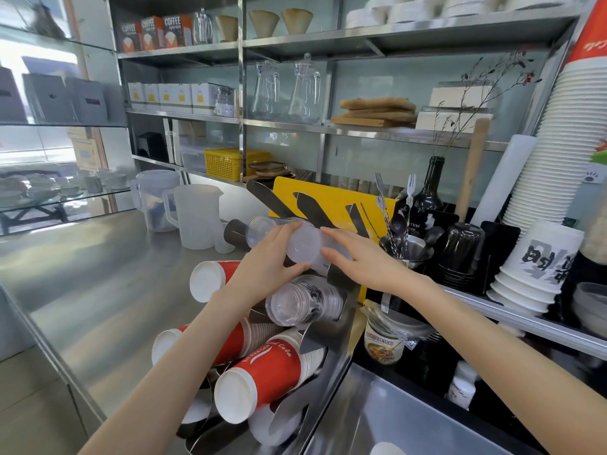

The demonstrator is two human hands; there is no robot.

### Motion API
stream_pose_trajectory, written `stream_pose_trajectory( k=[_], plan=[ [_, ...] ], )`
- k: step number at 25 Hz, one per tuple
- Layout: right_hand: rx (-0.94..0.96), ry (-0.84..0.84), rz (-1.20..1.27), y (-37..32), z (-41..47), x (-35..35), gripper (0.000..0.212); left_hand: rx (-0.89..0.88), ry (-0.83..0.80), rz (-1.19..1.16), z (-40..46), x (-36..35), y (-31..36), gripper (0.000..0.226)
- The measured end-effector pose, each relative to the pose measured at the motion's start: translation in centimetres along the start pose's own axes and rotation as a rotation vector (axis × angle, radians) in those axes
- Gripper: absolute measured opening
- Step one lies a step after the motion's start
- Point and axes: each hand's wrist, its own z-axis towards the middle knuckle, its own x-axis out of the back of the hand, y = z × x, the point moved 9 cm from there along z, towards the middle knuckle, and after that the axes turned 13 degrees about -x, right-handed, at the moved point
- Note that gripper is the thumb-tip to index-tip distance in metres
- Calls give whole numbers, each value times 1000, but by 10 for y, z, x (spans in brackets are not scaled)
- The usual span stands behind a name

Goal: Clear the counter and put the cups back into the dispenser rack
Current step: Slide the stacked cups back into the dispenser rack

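Cups: a frosted plastic stack [303, 246] lies on its side at mid-frame, base toward the camera, in an upper slot of the steel dispenser rack [331, 326]. Head view only.

Left hand [267, 257]: grip curled round the left side of the frosted stack, thumb under its base rim, fingers over the top. Holding it.

Right hand [356, 257]: fingers nearly straight, laid flat along the right side of the same stack, thumb below. Pressing rather than clasping; nothing enclosed.

Just left of the stack, touching or nearly so, a clear plastic cup stack [262, 229] in the same slot row. Below the hands, another clear stack [302, 303] in the next slot down. Red paper cups with white bases in lower slots: one at centre left [212, 279], one at lower left partly behind the left forearm [230, 343], one at lower centre [259, 379].

Bench [108, 290]: steel, fills the left half of the frame. Two translucent jugs [193, 215] stand at its far end. Yellow board [331, 205] behind the rack. At right: steel cup of spoons and forks [404, 251], dark bottle [430, 188], tall stack of white paper cups [558, 152], a shorter printed stack [538, 267]. Shelves [328, 37] above carry glass carafes and boxes.
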Motion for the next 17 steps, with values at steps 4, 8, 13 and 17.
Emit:
stream_pose_trajectory(
  k=[4, 8, 13, 17],
  plan=[
    [38, 40, -6, -4, -15, 5, 51, -55, -21, 171, -7, 6, 21, 62],
    [32, 110, -7, 9, -39, 9, 55, -137, 13, 259, -15, 11, 57, 60],
    [-91, 145, 5, 45, -82, 3, 69, -120, -133, 279, -36, -14, 83, 60],
    [-167, 86, 43, 72, -118, -19, 70, -121, -198, 204, -61, -40, 96, 64]
  ],
)
